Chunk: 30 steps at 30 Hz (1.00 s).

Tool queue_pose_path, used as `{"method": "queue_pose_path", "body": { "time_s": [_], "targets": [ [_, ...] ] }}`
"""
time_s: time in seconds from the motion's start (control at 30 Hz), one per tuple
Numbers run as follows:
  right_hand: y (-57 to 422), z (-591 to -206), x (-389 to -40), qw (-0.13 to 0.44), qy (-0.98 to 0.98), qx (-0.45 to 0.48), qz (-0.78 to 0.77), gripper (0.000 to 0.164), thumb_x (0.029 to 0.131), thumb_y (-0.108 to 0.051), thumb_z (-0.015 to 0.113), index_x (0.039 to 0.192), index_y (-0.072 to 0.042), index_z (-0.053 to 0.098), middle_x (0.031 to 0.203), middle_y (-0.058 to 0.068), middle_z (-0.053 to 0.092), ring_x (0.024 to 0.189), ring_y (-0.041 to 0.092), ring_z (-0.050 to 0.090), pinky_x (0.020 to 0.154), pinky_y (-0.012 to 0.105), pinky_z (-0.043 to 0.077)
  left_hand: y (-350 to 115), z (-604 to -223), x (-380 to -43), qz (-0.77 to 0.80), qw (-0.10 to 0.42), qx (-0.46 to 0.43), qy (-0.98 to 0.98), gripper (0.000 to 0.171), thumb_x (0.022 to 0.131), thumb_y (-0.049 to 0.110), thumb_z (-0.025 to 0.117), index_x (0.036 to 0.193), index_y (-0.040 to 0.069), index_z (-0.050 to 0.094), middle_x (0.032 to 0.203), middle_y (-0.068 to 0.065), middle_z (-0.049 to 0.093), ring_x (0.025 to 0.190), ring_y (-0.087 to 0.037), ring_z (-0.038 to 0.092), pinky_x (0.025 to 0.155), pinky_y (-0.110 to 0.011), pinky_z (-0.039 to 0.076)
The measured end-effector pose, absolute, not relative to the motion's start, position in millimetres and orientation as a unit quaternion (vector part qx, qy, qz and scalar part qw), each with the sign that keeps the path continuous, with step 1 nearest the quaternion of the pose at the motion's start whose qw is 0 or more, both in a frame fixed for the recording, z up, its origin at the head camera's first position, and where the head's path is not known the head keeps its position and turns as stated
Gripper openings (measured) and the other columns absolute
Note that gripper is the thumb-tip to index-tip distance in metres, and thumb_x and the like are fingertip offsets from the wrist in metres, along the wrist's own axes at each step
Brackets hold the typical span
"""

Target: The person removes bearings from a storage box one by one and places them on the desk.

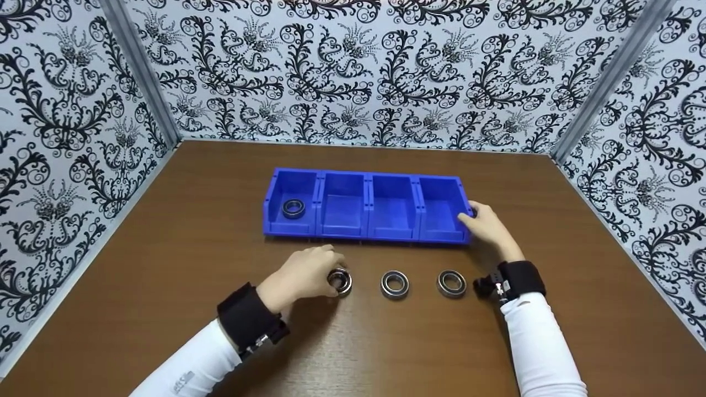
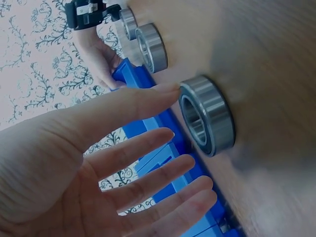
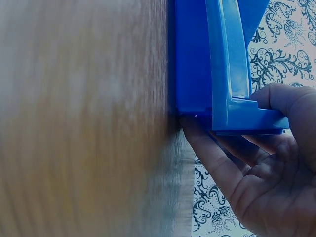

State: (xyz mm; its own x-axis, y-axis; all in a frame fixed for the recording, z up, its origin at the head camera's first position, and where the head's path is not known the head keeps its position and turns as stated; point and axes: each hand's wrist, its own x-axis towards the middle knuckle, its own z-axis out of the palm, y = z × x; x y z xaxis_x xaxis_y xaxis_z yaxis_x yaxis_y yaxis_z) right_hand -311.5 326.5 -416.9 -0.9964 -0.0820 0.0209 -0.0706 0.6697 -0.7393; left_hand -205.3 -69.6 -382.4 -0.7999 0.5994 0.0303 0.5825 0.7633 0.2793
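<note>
My left hand (image 1: 306,275) is at the leftmost ball bearing (image 1: 340,282) on the table. In the left wrist view the thumb tip meets the rim of this steel bearing (image 2: 207,116), while the other fingers extend loosely, spread apart. My right hand (image 1: 490,229) grips the right end of a blue four-part bin (image 1: 364,239). The right wrist view shows the thumb over the bin's side wall (image 3: 224,49) and the fingers against its outside and lower edge. Another bearing (image 1: 293,209) lies inside the bin's leftmost compartment.
Two more bearings lie in a row on the wooden table (image 1: 220,187): a middle bearing (image 1: 395,284) and a right bearing (image 1: 452,283) near my right wrist. Patterned walls (image 1: 353,71) enclose the table at the back and both sides.
</note>
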Motion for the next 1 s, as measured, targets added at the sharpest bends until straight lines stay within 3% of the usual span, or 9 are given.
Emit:
{"method": "queue_pose_path", "body": {
  "time_s": [0.57, 1.0],
  "targets": [
    [327, -416, -311, 0.003, 0.921, -0.046, -0.386, 0.052, 0.100, -0.013, 0.048, 0.144, 0.015, 0.046, 0.128, 0.036, 0.063, 0.097, 0.025, 0.068, 0.076, 0.016, 0.048, -81, -369, -210, 0.152, 0.055, 0.273, 0.948, 0.051, 0.075, 0.019, 0.087, 0.123, 0.010, 0.072, 0.120, -0.013, 0.070, 0.111, -0.038, 0.067, 0.089, -0.055, 0.055],
    [327, -417, -311, 0.000, 0.923, -0.053, -0.382, 0.050, 0.101, -0.011, 0.049, 0.143, 0.017, 0.046, 0.130, 0.038, 0.061, 0.106, 0.034, 0.067, 0.084, 0.021, 0.049, -94, -360, -215, 0.135, 0.030, 0.257, 0.957, 0.048, 0.077, 0.017, 0.085, 0.123, 0.012, 0.072, 0.119, -0.012, 0.070, 0.111, -0.038, 0.068, 0.088, -0.056, 0.056]
  ]
}}
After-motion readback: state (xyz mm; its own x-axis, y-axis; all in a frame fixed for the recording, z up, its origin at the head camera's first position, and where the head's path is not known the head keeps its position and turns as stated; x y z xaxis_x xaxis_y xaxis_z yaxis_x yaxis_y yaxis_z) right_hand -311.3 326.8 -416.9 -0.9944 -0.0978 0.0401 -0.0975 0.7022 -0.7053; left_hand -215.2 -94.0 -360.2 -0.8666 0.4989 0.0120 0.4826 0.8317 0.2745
